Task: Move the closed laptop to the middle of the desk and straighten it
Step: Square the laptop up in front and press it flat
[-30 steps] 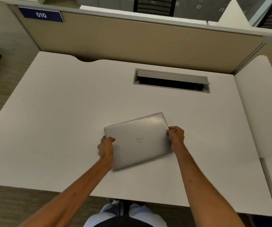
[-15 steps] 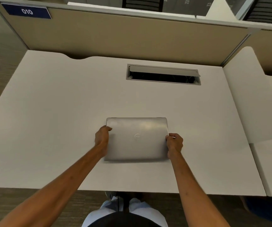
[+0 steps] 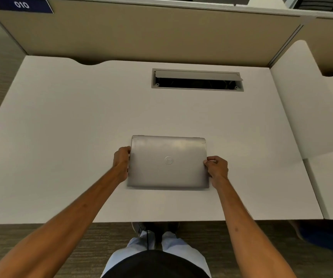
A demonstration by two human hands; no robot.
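While the laptop (image 3: 168,161) lies flat and closed on the desk (image 3: 65,121), it is gripped at both short sides. The left hand (image 3: 121,162) is curled around the left edge, fingers tucked against the side, thumb side toward the far corner. The right hand (image 3: 216,169) is clamped on the right edge, thumb pressed on top of the lid near the rim, fingers folded beneath or beside it; exactly how far under cannot be told. Both hands are thus closed on the laptop, 1 to each side.

The lid is seen silver-grey, with a round logo at its centre. Its long edges are lined up nearly parallel with the desk's front edge, so it is set square, not skewed. It is placed about midway across the desk's width, somewhat nearer the front edge than the back, and well apart from the cable slot (image 3: 197,80) further back. That slot is shown with its grey flap raised and a dark opening below.

A beige partition (image 3: 161,35) is stood behind the desk, and a blue tag (image 3: 22,5) marked 010 is fixed at its upper left. A second white desktop (image 3: 322,109) is butted against the right side. Below the front edge, pale trousers and a dark top are glimpsed over brown carpet.
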